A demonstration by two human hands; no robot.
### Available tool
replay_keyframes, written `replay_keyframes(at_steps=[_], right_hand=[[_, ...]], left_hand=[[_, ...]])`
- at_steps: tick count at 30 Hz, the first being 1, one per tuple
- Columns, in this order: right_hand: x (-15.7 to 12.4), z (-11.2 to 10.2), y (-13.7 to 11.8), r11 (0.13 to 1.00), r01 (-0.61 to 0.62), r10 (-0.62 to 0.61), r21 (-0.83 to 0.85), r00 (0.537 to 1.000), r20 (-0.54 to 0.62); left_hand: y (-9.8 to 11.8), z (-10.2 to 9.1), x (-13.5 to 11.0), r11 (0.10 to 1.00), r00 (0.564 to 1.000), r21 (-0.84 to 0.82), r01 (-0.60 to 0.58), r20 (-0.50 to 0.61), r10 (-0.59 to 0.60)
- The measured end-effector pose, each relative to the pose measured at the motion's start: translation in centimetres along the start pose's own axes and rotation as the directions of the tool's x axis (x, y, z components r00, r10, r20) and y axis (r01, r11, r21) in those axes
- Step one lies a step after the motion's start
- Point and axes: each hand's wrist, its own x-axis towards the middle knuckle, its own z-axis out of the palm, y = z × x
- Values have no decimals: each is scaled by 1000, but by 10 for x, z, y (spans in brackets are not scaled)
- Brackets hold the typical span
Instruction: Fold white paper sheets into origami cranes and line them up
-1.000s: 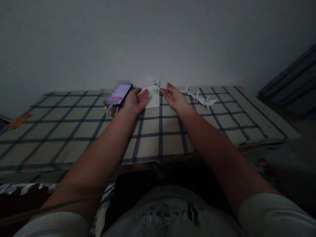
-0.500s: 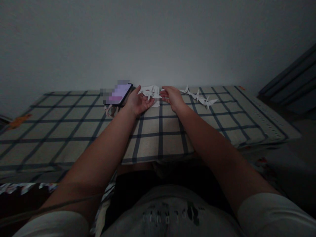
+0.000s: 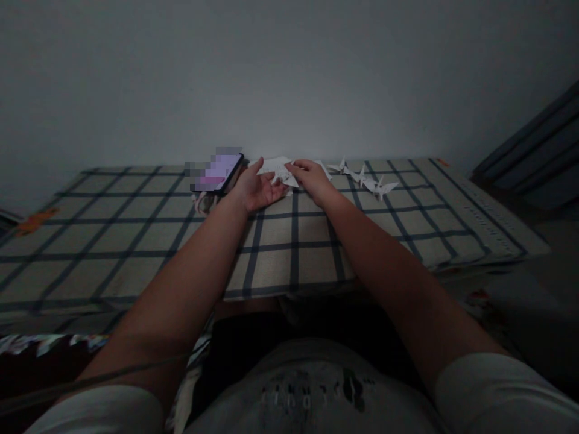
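Observation:
A white sheet of paper [image 3: 277, 166] lies at the far edge of the checked surface [image 3: 294, 241], near the wall. My left hand [image 3: 256, 188] rests palm-up beside it, fingers spread, fingertips under or against the paper's left side. On the right, my right hand [image 3: 312, 178] has its fingers curled down onto the paper's edge. A small folded paper shape that was between the hands is now hard to make out in the dim light.
A phone [image 3: 217, 173] with a lit screen lies left of my left hand. Three white paper cranes [image 3: 365, 179] stand in a row right of my right hand. A dark panel [image 3: 538, 150] leans at the far right. An orange scrap [image 3: 34, 222] lies far left.
Both hands came together over the paper. A folded paper crane, which was in the air a second ago, came down between them, and the right hand's fingers curled onto the paper.

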Motion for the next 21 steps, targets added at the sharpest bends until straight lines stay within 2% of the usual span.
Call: replay_keyframes(at_steps=[6,12,17,21], right_hand=[[-1,-4,-6,999,28,-31,-17,987,-159],[-5,-2,-5,996,80,-86,-50,988,-125],[-6,-3,-11,981,65,-90,-185,987,-134],[-3,-7,-15,977,98,-126,-191,982,-143]], left_hand=[[1,-6,5,997,1000,71,15,21,-17],[-2,-6,7,994,999,104,-26,-26,29],[-5,-2,7,986,994,131,-106,8,106],[-7,3,6,987,991,113,-117,-47,123]])
